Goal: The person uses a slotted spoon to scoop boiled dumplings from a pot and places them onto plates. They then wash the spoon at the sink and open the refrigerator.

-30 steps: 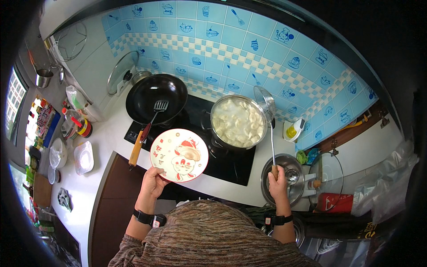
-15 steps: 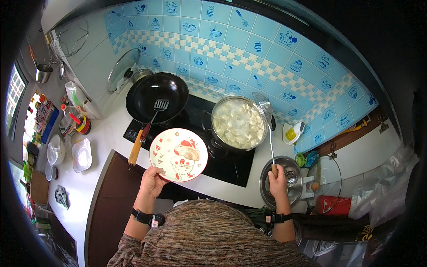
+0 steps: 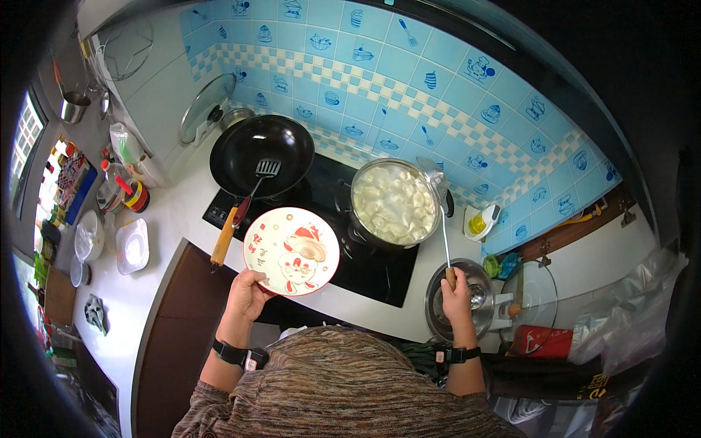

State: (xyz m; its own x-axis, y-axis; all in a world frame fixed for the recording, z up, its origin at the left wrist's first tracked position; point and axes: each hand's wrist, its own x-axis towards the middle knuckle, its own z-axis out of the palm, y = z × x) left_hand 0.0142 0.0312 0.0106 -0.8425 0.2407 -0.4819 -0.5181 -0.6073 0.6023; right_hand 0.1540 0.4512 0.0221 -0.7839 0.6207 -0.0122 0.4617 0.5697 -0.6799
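My left hand (image 3: pixel 250 296) grips the near-left rim of a round white plate (image 3: pixel 281 226) with a red cartoon animal print. The plate is tilted in front of the cooktop (image 3: pixel 383 281), with nothing on it. My right hand (image 3: pixel 458 306) is closed around the wooden handle of a skimmer (image 3: pixel 446 241). Its mesh head is at the right rim of a steel pot (image 3: pixel 374 238) and looks empty; whether it touches the rim I cannot tell. Inside the pot, many pale dumplings (image 3: pixel 394 201) float in cloudy water.
On the left burner sits a black wok (image 3: pixel 255 146) with a slotted spatula (image 3: pixel 268 169) in it, handle over the front edge. A steel basin (image 3: pixel 431 306) lies under my right hand. An oil bottle (image 3: pixel 478 221), glass lid (image 3: pixel 537 292) and plastic tray (image 3: pixel 133 247) stand around.
The skimmer's head has dropped slightly beside the pot's right rim. My left hand and the plate have hardly moved. The whole view has shifted a little.
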